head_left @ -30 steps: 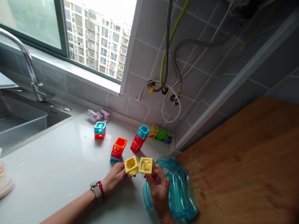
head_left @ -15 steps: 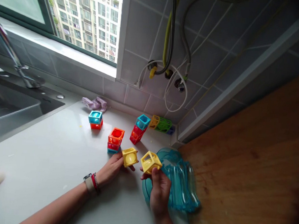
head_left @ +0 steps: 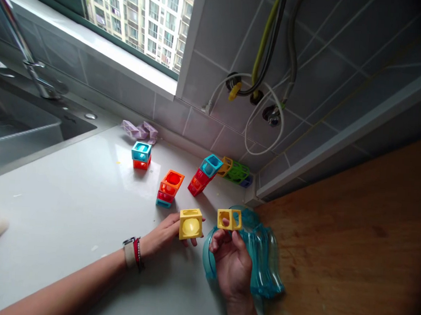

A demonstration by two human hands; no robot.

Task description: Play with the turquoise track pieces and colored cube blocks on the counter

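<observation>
Near the middle of the counter, my left hand (head_left: 168,232) holds a yellow hollow cube (head_left: 191,224) with a round cup in its face. To its right, my right hand (head_left: 231,261) grips a second yellow cube (head_left: 229,219) in its fingers, palm turned up. The two cubes are apart. Just beyond my left hand stands a stack of orange, red and blue cubes (head_left: 169,189). A leaning stack of red cubes with a blue one on top (head_left: 204,174) is behind it. Farther left sits a blue cube on a red one (head_left: 141,154).
Under and beside my right hand lies a clear teal plastic object (head_left: 264,263). Yellow, green and blue cubes (head_left: 237,172) lie by the wall. A purple cloth (head_left: 140,131) rests near the sink (head_left: 55,129). A wooden surface (head_left: 341,232) is at the right.
The right-hand cube has been turned and raised, and that palm now faces up. The left-hand cube shows its cup more squarely. The camera view has shifted.
</observation>
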